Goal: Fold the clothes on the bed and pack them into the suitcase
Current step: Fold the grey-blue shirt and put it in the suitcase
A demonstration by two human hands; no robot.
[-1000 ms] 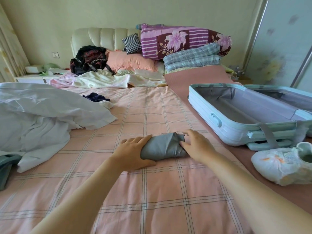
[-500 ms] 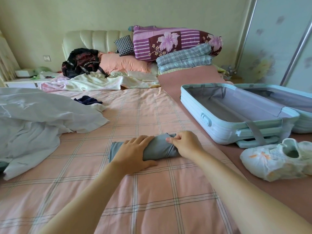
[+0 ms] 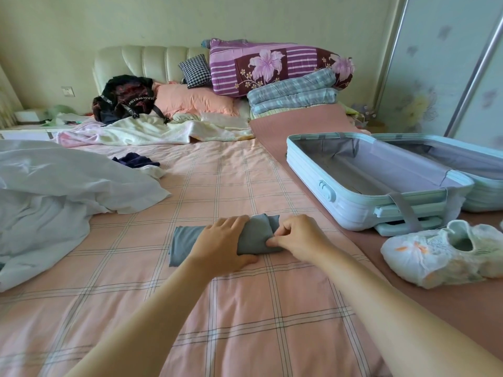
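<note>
Pink checked bedding is spread over the bed (image 3: 245,322), and near its middle a grey-blue garment (image 3: 255,235) is laid, rolled into a bundle with a flat end left showing at the left. The bundle is covered by the left hand (image 3: 220,246), its fingers (image 3: 235,221) held together and curved over the top. The right end is pinched by the right hand (image 3: 299,238). An open pale-blue suitcase (image 3: 353,208) is set to the right, apart from the garment. White clothes (image 3: 54,191) are heaped at the left.

Pale wall (image 3: 163,20), cream padded headboard (image 3: 147,61), flowered sliding door (image 3: 441,63)
</note>
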